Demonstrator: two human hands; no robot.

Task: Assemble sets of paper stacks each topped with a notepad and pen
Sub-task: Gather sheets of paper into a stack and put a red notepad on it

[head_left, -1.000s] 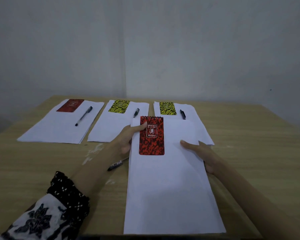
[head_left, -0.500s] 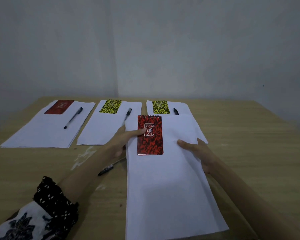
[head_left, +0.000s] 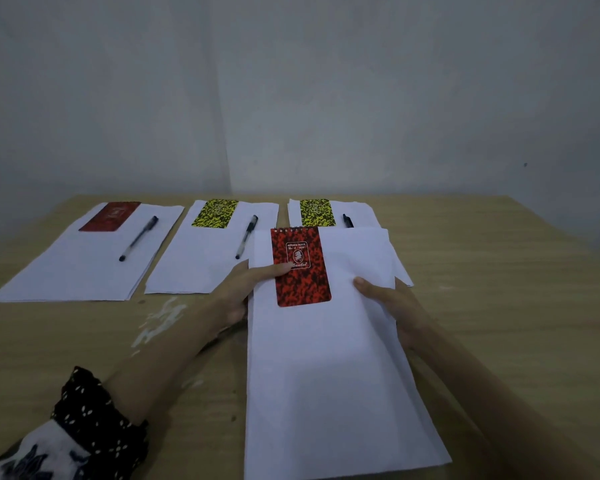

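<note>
A white paper stack lies lengthwise in the middle of the table. A red spiral notepad sits on its far left part. My left hand grips the stack's left edge, thumb pressed on the notepad. My right hand holds the right edge, thumb on top of the paper. The far end of this stack overlaps the back right set. No pen lies on it.
Three sets lie along the back of the wooden table. The left paper stack carries a dark red notepad and a pen. The middle stack and the right stack each carry a yellow notepad and a pen.
The held stack with the red notepad has moved slightly farther back, covering more of the back right set. A pen seen beside my left wrist is now hidden under the forearm.
</note>
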